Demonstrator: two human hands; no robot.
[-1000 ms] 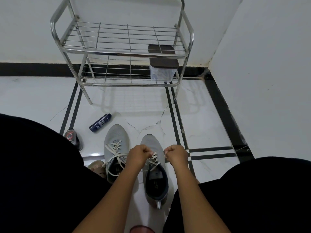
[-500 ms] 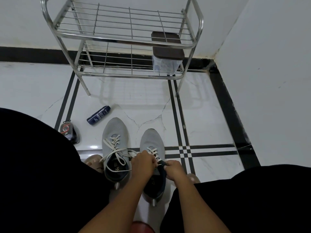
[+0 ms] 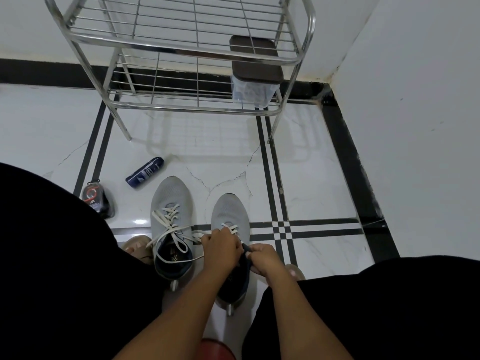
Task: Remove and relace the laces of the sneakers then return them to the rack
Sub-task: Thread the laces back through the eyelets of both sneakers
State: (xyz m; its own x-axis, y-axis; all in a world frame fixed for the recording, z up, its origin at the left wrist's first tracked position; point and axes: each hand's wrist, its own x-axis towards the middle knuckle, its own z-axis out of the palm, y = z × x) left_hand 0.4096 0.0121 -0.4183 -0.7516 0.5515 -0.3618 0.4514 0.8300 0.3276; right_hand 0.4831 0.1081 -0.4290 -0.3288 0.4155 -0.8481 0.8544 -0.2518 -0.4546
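I'm gripping the lace (image 3: 232, 229) with my left hand (image 3: 221, 246); my right hand (image 3: 263, 258) is pinching the right sneaker's (image 3: 229, 214) tongue (image 3: 246, 248).

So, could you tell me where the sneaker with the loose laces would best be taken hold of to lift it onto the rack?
Probably at the heel collar of the left sneaker, from above and behind: its dark opening faces up toward the person, so fingers can hook inside. The loose laces trail over it and may snag.

sneakers (image 3: 171, 201): grey, navy lining
laces (image 3: 168, 224): white
floor (image 3: 324, 178): white, black stripes
rack (image 3: 181, 45): silver
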